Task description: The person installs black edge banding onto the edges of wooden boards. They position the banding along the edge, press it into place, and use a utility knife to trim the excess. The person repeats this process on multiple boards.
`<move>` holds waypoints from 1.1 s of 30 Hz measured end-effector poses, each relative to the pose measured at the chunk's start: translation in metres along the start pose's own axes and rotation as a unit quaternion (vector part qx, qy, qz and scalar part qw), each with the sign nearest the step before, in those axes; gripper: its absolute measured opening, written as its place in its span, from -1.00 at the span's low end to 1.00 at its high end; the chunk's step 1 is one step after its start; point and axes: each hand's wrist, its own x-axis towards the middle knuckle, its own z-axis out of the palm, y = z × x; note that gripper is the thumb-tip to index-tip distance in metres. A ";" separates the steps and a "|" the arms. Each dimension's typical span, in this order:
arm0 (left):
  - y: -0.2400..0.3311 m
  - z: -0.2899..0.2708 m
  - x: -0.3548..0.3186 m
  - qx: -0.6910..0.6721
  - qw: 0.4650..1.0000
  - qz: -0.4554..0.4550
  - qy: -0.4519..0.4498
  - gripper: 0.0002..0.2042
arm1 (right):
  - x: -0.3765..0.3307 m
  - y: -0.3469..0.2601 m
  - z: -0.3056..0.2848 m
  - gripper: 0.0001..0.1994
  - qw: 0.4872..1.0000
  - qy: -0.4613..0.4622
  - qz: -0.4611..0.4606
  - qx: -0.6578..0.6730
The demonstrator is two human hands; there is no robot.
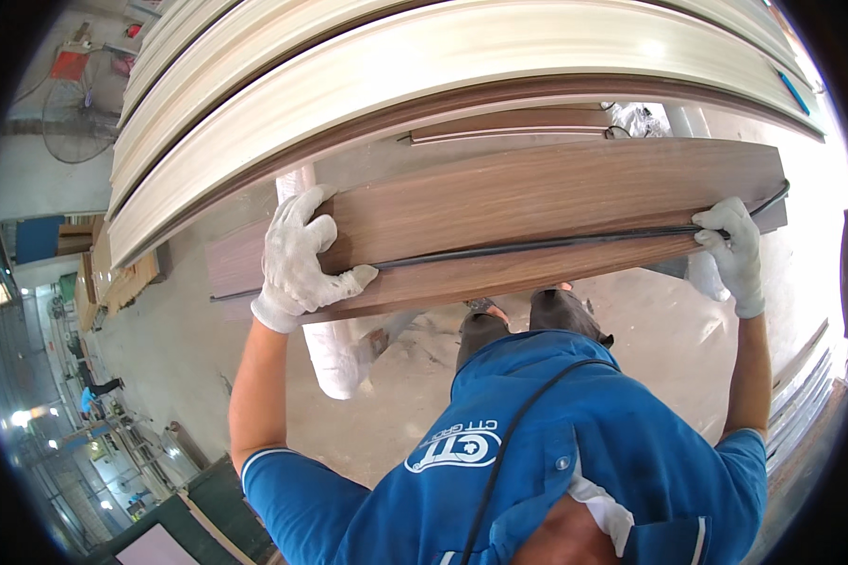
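Observation:
A long brown wood-grain board point(537, 188) lies crosswise before me. Along it runs a thin black strip point(537, 245), flexible enough to curl up at its right end. My left hand point(297, 259), in a pale work glove, rests on the left part of the board, thumb and fingers apart, over the strip. What lies under that palm is hidden. Near the board's right end, my gloved right hand point(737, 250) pinches the black strip between thumb and fingers.
White-wrapped supports point(334, 363) show under the board. Beyond it, long cream-coloured panels point(396, 71) are stacked close across the view. Another brown length point(518, 127) lies behind the board. A fan point(77, 118) stands at far left; a person point(89, 400) is in the distance.

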 end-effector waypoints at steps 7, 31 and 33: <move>0.028 0.021 0.039 -0.012 0.998 0.063 -0.009 -0.50 | 0.004 0.004 -0.004 -0.81 0.999 -0.024 0.012 0.022; 0.192 0.120 0.175 -0.015 0.987 0.150 -0.050 -0.59 | 0.004 0.017 -0.006 -0.79 1.000 0.010 -0.021 -0.015; 0.202 0.125 0.182 -0.020 0.988 0.145 -0.054 -0.59 | 0.002 0.018 -0.005 -0.80 0.999 0.005 -0.030 -0.014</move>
